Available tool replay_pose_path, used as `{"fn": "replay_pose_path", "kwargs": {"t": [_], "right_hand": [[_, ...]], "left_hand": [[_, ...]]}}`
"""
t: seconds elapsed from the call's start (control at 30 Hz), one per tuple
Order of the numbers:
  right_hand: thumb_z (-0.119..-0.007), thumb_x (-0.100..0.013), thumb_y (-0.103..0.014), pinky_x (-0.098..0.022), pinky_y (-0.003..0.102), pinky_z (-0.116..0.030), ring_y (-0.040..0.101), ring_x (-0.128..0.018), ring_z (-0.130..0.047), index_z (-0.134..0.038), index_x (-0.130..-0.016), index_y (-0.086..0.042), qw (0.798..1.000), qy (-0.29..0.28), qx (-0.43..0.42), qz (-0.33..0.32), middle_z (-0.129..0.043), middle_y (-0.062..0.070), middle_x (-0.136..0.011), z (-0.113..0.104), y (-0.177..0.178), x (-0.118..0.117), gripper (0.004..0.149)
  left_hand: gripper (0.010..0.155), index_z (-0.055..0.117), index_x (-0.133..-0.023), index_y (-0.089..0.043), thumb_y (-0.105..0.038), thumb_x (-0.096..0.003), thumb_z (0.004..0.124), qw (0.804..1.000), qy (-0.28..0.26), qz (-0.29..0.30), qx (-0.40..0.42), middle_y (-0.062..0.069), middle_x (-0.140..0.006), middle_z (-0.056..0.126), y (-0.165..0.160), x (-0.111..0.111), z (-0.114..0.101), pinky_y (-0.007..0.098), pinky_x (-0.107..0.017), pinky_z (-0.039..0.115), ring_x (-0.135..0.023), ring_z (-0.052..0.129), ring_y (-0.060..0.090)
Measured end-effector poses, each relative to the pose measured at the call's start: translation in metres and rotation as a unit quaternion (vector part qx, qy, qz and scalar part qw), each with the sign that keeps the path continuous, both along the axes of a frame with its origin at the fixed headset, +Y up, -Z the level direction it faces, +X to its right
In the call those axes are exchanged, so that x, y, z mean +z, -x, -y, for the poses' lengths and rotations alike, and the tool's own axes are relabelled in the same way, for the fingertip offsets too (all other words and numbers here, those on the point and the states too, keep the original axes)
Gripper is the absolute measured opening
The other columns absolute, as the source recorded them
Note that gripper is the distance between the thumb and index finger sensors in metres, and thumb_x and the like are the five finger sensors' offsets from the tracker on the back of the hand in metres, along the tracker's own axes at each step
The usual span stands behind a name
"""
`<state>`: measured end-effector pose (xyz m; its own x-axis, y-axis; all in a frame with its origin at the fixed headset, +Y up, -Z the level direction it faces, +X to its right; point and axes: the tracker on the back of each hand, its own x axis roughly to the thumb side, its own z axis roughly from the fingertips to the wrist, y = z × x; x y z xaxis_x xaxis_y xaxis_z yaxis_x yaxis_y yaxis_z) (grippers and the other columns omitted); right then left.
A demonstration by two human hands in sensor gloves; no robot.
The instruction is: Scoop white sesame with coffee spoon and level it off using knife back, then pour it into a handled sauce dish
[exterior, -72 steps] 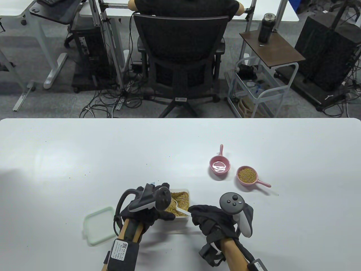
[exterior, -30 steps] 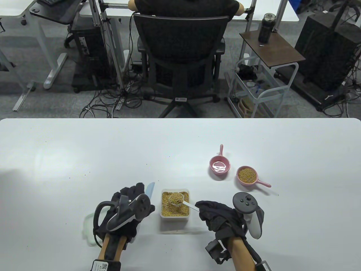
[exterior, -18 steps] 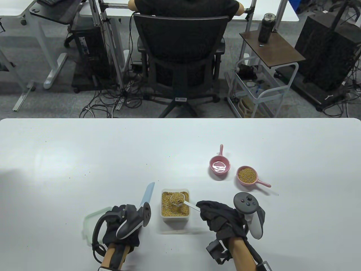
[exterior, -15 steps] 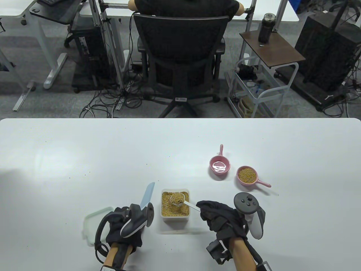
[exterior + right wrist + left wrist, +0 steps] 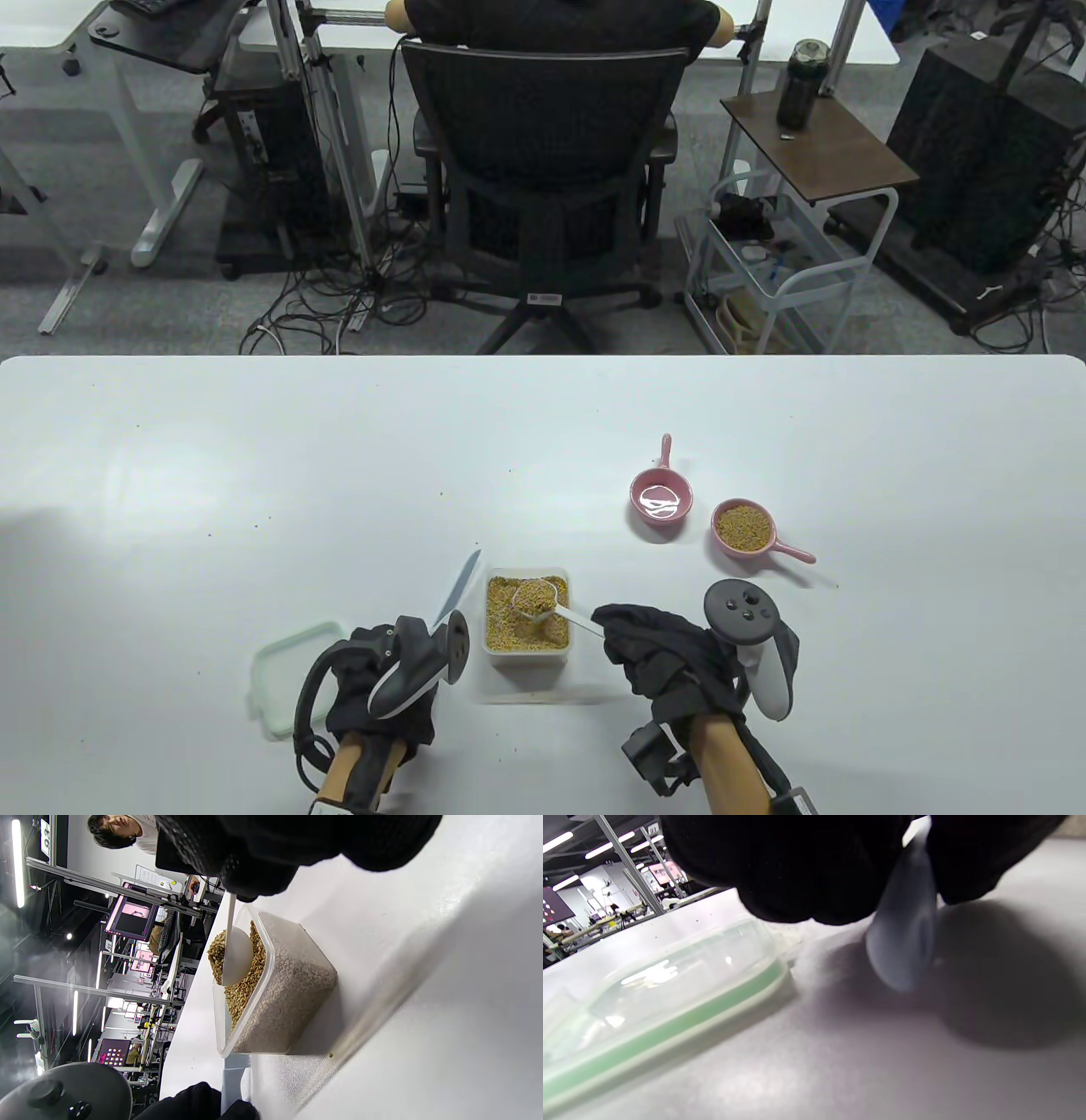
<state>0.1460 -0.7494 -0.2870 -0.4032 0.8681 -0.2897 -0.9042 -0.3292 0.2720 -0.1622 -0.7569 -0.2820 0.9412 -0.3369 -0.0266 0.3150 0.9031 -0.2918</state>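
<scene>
A clear tub of sesame (image 5: 526, 628) stands near the table's front edge. My right hand (image 5: 653, 649) pinches the handle of a white coffee spoon (image 5: 536, 597). Its bowl is heaped with sesame and hovers over the tub (image 5: 275, 997); the spoon (image 5: 237, 955) shows there too. My left hand (image 5: 382, 679) grips a knife with a pale blue blade (image 5: 459, 587), which points up and away just left of the tub. In the left wrist view the knife (image 5: 903, 938) sticks out below my curled fingers (image 5: 797, 870). An empty pink handled sauce dish (image 5: 660, 499) lies far right.
The tub's green-rimmed lid (image 5: 284, 675) lies on the table left of my left hand, and the lid (image 5: 657, 993) is close under the wrist camera. A second pink handled dish (image 5: 745, 526) holds sesame. Stray grains dot the table (image 5: 254, 475).
My left hand left the tub, moved left, took up the knife and swung its blade toward the tub. My right hand raised the heaped spoon out of the sesame.
</scene>
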Motion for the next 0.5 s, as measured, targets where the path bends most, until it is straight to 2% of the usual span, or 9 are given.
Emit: {"fn": "replay_pose_path", "kwargs": {"t": [0.1, 0.3, 0.5], "right_hand": [[-0.076, -0.059, -0.023, -0.044, 0.046, -0.081, 0.013, -0.032, -0.089, -0.085, -0.095, -0.008, 1.0, -0.003, -0.001, 0.001, -0.093, 0.014, -0.067, -0.001, -0.001, 0.0, 0.04], [-0.076, -0.059, -0.023, -0.044, 0.046, -0.081, 0.013, -0.033, -0.089, -0.085, -0.095, -0.008, 1.0, -0.006, -0.01, 0.003, -0.093, 0.014, -0.067, -0.002, -0.002, 0.001, 0.04], [-0.076, -0.059, -0.023, -0.044, 0.046, -0.081, 0.013, -0.033, -0.089, -0.085, -0.095, -0.008, 1.0, -0.009, -0.011, 0.004, -0.093, 0.014, -0.067, -0.002, -0.003, 0.0, 0.04]], "left_hand": [[0.042, 0.084, -0.083, -0.029, -0.056, -0.0516, 0.075, 0.999, -0.026, -0.003, 0.031, -0.002, -0.075, 0.094, 0.006, 0.001, -0.01, 0.042, -0.056, 0.079, -0.066, 0.096, 0.027], [0.042, 0.084, -0.085, -0.03, -0.053, -0.0518, 0.076, 0.986, -0.115, 0.015, 0.121, -0.002, -0.072, 0.098, 0.016, 0.012, -0.03, 0.039, -0.05, 0.083, -0.061, 0.1, 0.024], [0.043, 0.085, -0.087, -0.029, -0.052, -0.0518, 0.078, 0.952, -0.181, 0.067, 0.237, -0.002, -0.07, 0.099, 0.017, 0.022, -0.042, 0.039, -0.051, 0.083, -0.059, 0.1, 0.024]]}}
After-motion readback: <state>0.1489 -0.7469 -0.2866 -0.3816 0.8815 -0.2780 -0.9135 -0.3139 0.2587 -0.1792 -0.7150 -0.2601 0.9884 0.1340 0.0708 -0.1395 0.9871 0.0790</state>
